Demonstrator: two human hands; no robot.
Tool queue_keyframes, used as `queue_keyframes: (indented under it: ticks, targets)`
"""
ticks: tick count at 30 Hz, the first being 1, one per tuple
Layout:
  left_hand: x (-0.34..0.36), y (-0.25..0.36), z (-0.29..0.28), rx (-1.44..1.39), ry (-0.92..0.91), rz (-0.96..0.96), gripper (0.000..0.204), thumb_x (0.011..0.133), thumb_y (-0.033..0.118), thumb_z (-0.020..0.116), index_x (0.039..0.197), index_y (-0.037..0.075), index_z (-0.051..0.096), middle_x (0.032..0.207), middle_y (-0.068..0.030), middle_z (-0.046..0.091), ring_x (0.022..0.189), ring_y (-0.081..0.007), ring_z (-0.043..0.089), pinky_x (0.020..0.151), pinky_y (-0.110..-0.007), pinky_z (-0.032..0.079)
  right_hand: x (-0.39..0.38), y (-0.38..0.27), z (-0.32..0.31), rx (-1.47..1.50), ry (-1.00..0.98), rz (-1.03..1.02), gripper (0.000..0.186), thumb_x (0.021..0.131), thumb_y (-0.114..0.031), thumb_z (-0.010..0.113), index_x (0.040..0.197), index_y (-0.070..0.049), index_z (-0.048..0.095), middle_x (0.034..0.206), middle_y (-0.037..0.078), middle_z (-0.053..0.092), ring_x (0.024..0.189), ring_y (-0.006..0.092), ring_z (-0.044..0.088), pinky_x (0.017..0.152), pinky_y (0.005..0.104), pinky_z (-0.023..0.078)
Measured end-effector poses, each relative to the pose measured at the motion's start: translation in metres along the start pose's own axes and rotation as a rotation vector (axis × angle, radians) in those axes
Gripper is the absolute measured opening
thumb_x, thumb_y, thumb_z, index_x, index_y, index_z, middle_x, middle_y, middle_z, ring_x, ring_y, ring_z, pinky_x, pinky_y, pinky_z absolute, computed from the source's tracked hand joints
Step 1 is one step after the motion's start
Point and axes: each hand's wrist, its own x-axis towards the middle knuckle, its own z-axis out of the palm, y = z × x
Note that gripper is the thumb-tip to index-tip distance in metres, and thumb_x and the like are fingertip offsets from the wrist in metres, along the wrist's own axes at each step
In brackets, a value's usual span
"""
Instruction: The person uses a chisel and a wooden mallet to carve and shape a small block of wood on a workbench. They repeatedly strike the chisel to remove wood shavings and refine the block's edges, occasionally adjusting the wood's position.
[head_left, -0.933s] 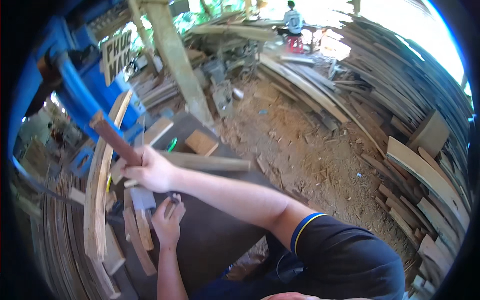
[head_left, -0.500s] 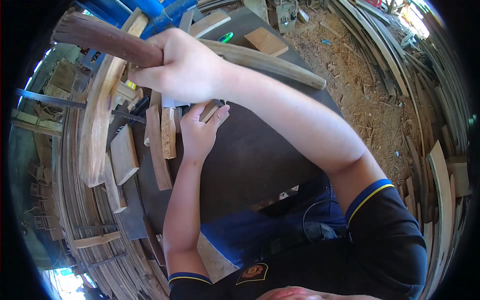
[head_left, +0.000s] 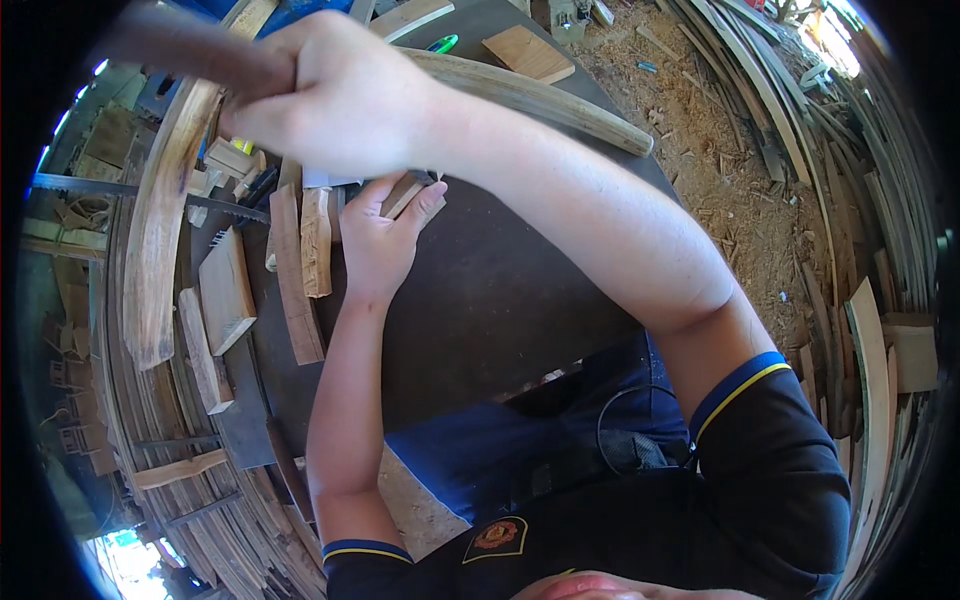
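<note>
Here, your right hand clenches a brown stick at about eleven o'clock; just below, your left hand grips a small wood block over the dark table, a long wooden bar lying past twelve.

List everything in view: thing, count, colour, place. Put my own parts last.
dark bar: 1, dark brown, in right hand, blurred
small wood piece: 1, brown, in left hand
table: 1, dark, centre
wood strips: 2, brown and tan, left of left hand
notched board: 1, tan, further left
curved timber: 1, pale, left
toothed blade: 1, grey, left
rounded pole: 1, tan, across table
flat block: 1, orange-brown, table's far end
green object: 1, green, beside flat block
stacked timber: many, brown and grey, both sides
shirt: 1, black, bottom
hands: 2, bare, each gripping something
</note>
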Motion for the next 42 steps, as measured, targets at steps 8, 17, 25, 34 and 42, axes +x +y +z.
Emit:
queue_keyframes:
  ticks: [8, 17, 25, 34, 42]
  targets:
    - [0.000, -0.007, 0.000, -0.005, -0.009, 0.031, 0.031, 0.092, 0.019, 0.081, 0.113, -0.003, 0.074, 0.103, -0.0081, 0.078, 0.094, -0.0107, 0.070, 0.085, -0.028, 0.055, -0.004, -0.003, 0.000, 0.053, -0.059, 0.035, 0.023, 0.083, -0.020, 0.068, 0.087, 0.002, 0.073, 0.071, 0.016, 0.069, 0.071, 0.0235, 0.069, 0.071, 0.0382, 0.056]
    - [0.002, 0.011, 0.004, 0.107, 0.027, 0.066, 0.036, 0.089, 0.018, 0.082, 0.116, -0.003, 0.072, 0.099, -0.0108, 0.078, 0.088, -0.0149, 0.073, 0.082, -0.031, 0.057, 0.006, 0.007, -0.017, 0.157, 0.070, 0.051, 0.020, 0.089, -0.019, 0.073, 0.082, 0.000, 0.071, 0.067, 0.001, 0.065, 0.064, 0.0077, 0.058, 0.059, 0.0316, 0.047]
    - [-0.001, 0.005, -0.005, 0.084, -0.015, 0.006, 0.033, 0.091, 0.012, 0.078, 0.115, -0.008, 0.068, 0.106, -0.0140, 0.073, 0.101, -0.0215, 0.069, 0.090, -0.038, 0.054, 0.001, 0.006, 0.002, 0.191, -0.040, 0.055, 0.019, 0.086, -0.011, 0.070, 0.075, 0.001, 0.059, 0.062, 0.005, 0.059, 0.060, 0.0116, 0.057, 0.055, 0.0364, 0.046]
    - [0.000, -0.021, -0.006, 0.139, 0.016, 0.080, 0.036, 0.092, 0.019, 0.078, 0.117, -0.006, 0.069, 0.111, -0.0156, 0.072, 0.106, -0.0258, 0.067, 0.095, -0.038, 0.050, -0.003, 0.013, 0.014, 0.062, -0.082, -0.151, 0.016, 0.089, -0.010, 0.068, 0.080, 0.002, 0.064, 0.063, 0.004, 0.061, 0.060, 0.0122, 0.057, 0.055, 0.0367, 0.046]
    - [0.003, 0.002, -0.008, 0.061, -0.099, -0.040, 0.034, 0.092, 0.018, 0.077, 0.115, -0.006, 0.069, 0.107, -0.0155, 0.073, 0.101, -0.0241, 0.068, 0.092, -0.038, 0.052, 0.003, 0.013, 0.001, 0.128, -0.080, -0.039, 0.017, 0.090, -0.012, 0.069, 0.082, 0.002, 0.065, 0.064, 0.006, 0.061, 0.061, 0.0118, 0.058, 0.057, 0.0363, 0.046]
